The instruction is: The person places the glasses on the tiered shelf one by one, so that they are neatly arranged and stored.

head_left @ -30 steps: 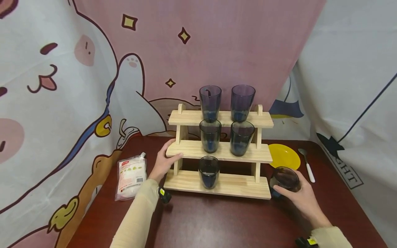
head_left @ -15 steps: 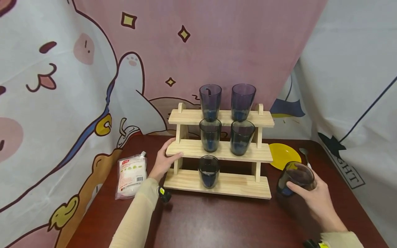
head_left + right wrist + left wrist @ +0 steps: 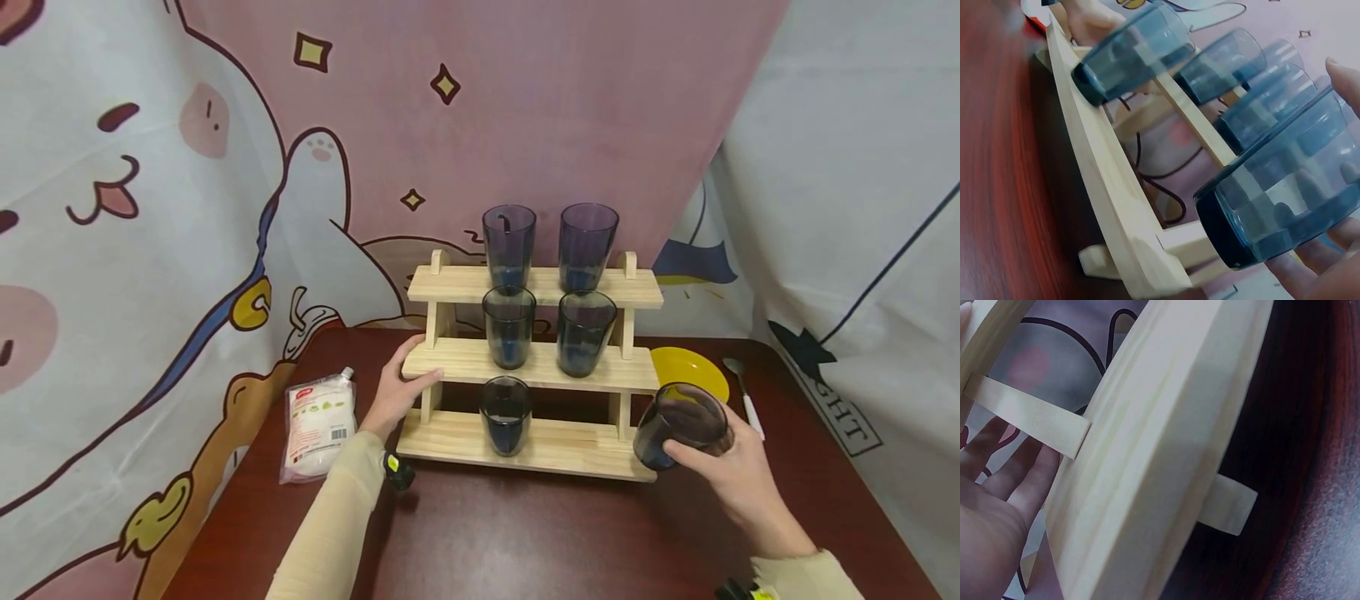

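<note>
A three-tier wooden display shelf stands on the table, with two tinted glasses on the top tier, two on the middle and one glass on the bottom. My left hand grips the left end of the middle tier, thumb in front; in the left wrist view its fingers pass behind the wood. My right hand holds another tinted glass, tilted, at the right end of the bottom tier. In the right wrist view this glass is near the shelf's end; whether it touches cannot be told.
A yellow plate and a spoon with a white handle lie at the back right of the table. On the left lies a clear-wrapped white pouch. Printed cloth hangs close behind the shelf and along both sides.
My right hand first carried the glass right, away from the shelf, then back left and slightly up to the bottom tier's right end. The left hand stays on the shelf.
</note>
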Motion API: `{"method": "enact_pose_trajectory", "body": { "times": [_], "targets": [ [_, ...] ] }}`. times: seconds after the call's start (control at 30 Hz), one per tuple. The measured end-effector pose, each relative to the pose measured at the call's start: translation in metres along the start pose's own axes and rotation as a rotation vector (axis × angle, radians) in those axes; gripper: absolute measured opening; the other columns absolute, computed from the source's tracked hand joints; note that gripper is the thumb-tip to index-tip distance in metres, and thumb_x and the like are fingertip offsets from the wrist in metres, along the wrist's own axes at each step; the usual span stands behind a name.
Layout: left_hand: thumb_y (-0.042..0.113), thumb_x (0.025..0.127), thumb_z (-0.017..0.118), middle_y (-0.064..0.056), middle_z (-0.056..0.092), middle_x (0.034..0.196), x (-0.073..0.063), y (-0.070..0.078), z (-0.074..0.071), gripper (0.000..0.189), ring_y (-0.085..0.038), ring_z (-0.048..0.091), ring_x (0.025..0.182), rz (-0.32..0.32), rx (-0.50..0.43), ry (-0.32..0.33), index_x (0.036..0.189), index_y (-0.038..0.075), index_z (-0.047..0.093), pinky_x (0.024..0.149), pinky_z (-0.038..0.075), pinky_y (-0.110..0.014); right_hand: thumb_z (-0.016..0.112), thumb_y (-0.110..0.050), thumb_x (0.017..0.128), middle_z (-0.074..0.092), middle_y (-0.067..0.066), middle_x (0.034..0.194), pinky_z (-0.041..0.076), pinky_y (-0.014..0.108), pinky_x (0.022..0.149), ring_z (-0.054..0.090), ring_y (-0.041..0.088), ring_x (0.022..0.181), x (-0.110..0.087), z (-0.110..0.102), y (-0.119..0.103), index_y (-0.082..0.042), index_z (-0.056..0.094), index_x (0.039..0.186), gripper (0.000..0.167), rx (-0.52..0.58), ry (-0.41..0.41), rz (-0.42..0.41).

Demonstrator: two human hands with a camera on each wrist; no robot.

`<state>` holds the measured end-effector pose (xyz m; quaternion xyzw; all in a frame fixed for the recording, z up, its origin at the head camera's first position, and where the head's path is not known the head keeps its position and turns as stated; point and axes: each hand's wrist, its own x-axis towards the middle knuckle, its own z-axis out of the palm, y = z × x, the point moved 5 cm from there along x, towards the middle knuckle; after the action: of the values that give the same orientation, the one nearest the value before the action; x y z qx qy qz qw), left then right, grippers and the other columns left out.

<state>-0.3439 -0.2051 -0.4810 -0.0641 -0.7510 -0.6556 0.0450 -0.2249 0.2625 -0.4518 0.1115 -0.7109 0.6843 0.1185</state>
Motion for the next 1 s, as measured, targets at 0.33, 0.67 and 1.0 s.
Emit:
{"method": "enact_pose_trajectory", "body": {
  "times": [0.33,0.67,1.0],
  "targets": [
    [0.020,0.091,0.085,0.000,0.052,0.157,0.013,-0.030,-0.002,0.074,-0.024,0.051,0.135,0.036,0.021,0.018,0.155,0.032,0.051,0.114,0.040,-0.047,0.081,0.015,0.083,0.070,0.011,0.131,0.057,0.021,0.092,0.069,0.018,0.116,0.008,0.027,0.011,0.002,0.053,0.148,0.071,-0.052,-0.099,0.004],
    [0.020,0.090,0.086,0.002,0.047,0.161,0.015,-0.030,-0.004,0.076,-0.024,0.043,0.144,0.031,0.020,0.023,0.156,0.032,0.050,0.119,0.033,-0.049,0.087,-0.001,0.085,0.067,0.019,0.136,0.054,0.023,0.099,0.065,0.021,0.121,0.017,0.061,0.028,-0.009,0.057,0.148,0.071,-0.145,-0.178,0.028],
    [0.023,0.090,0.087,0.001,0.053,0.154,0.011,-0.027,-0.002,0.071,-0.025,0.050,0.136,0.064,0.027,0.029,0.152,0.034,0.054,0.115,0.038,-0.050,0.090,-0.005,0.083,0.068,0.016,0.137,0.048,0.018,0.102,0.063,0.019,0.122,0.023,0.080,0.040,-0.012,0.059,0.148,0.072,-0.140,-0.179,0.041]
  ]
}}
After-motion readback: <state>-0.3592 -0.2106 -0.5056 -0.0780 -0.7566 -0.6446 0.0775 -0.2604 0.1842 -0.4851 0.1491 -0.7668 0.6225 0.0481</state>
